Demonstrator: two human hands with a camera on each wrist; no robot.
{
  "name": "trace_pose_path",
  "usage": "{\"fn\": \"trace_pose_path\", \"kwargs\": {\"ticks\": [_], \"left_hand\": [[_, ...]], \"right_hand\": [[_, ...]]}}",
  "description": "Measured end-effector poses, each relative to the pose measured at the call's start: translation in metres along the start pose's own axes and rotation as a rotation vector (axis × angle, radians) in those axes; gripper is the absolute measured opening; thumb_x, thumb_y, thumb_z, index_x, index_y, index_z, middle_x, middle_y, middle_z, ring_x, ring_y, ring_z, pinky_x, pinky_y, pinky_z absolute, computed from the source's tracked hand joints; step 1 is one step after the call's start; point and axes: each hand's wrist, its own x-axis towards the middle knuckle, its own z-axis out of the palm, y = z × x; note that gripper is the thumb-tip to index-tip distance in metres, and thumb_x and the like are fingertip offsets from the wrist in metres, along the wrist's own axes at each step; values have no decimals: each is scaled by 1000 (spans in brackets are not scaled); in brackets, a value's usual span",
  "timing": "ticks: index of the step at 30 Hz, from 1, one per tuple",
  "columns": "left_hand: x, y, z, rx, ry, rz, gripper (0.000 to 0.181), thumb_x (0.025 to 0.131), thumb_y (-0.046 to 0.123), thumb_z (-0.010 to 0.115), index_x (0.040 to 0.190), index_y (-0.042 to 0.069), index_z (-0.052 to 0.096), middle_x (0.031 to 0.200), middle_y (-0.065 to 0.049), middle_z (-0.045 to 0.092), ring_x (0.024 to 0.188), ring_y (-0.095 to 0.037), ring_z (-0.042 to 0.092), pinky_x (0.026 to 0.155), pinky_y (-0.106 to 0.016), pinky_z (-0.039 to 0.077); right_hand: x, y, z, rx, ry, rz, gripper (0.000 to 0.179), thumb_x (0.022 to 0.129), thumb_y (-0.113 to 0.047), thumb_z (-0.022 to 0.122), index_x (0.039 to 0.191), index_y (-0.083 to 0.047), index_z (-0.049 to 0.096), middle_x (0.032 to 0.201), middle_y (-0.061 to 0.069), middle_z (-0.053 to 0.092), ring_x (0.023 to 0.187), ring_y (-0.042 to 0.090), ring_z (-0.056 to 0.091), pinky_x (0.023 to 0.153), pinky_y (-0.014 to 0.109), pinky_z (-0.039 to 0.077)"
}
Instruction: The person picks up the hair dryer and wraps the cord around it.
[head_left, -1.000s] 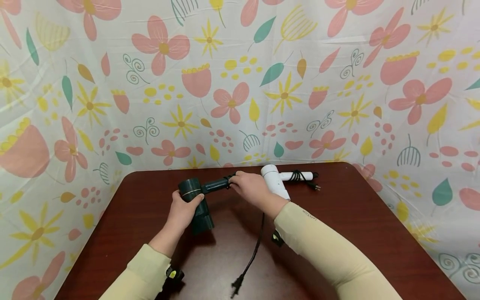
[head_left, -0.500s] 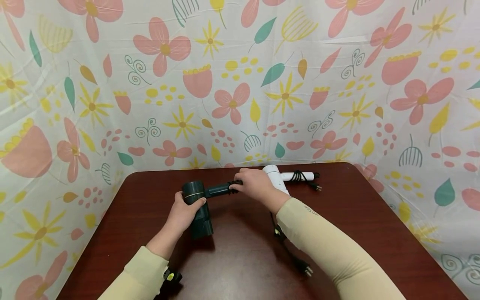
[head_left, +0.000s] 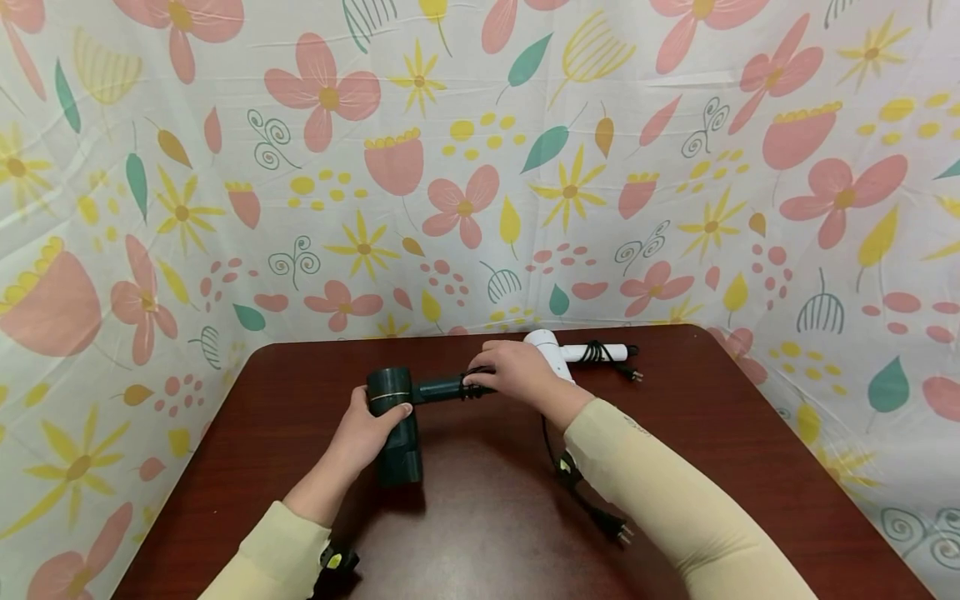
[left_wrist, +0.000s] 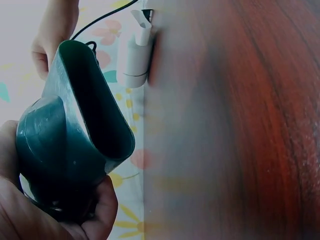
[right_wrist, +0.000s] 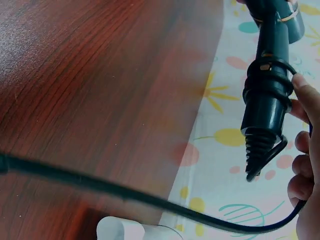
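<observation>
A dark green hair dryer (head_left: 390, 387) is gripped around its body by my left hand (head_left: 360, 437), thumb across the near side. In the left wrist view, its flat, wide nozzle (left_wrist: 92, 100) faces the camera. The handle points right toward my right hand (head_left: 517, 371), which holds the dryer's black power cord (right_wrist: 175, 207) in curled fingers. Several cord turns (right_wrist: 267, 82) wrap the handle in the right wrist view, the thumb tip beside them. The free cord hangs below my right forearm and ends in a plug (head_left: 611, 525).
Behind my right hand, a white hair dryer (head_left: 549, 350) lies at the table's back edge, its cord wound around the handle. The brown wooden table (head_left: 480, 533) meets a flower-printed curtain (head_left: 465, 167) at the back and sides.
The green dryer has shifted slightly right and nearer, its handle now more level. My right hand has moved a little right, and the cord's plug end has swung right.
</observation>
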Motion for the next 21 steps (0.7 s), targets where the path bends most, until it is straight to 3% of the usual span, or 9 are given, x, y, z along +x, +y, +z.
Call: {"fn": "trace_pose_path", "kwargs": {"ticks": [4,10,21], "left_hand": [[-6,1,-2,3,-19,12,94,87,57,68,149,7,19,137,-21,47,115,-35,55,91,-53,49],[-13,-1,-6,1,-64,45,90,88,54,70,149,8,23,134,-21,50,110,-33,59,85,-51,52],[-22,-2,-8,-44,-106,73,79,91,45,70,147,12,27,131,-19,52,104,-30,62,82,-49,53]], "right_hand": [[-3,3,-3,57,-22,-7,24,91,-45,68,104,-27,78,85,-14,58,70,2,53,59,21,44],[-8,10,-7,137,-37,59,25,94,-46,64,109,-31,76,86,-17,56,69,1,49,61,24,44],[-13,20,-5,190,-54,94,29,96,-48,59,115,-32,75,89,-17,57,69,4,50,63,28,45]]}}
